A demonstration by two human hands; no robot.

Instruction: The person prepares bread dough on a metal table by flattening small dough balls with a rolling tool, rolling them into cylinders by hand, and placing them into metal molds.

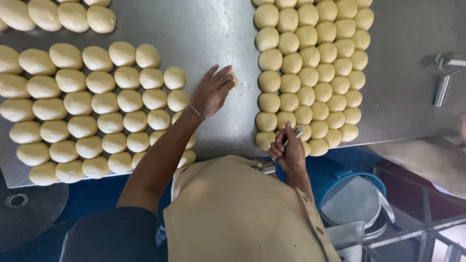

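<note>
My left hand (212, 90) lies over a single dough ball (234, 77) on the steel table (204, 34); only the ball's right edge shows past my fingers. My right hand (287, 151) is closed around a thin metal tool (279, 153) near the table's front edge, beside the lower rows of the right group of dough balls (310, 73). A larger group of dough balls (92, 111) lies in rows left of my left arm.
Another row of dough balls (63, 14) sits at the far left corner. A metal bracket (444, 73) stands at the right of the table. A blue bucket with a metal lid (352, 199) and a steel frame (417, 228) are below right.
</note>
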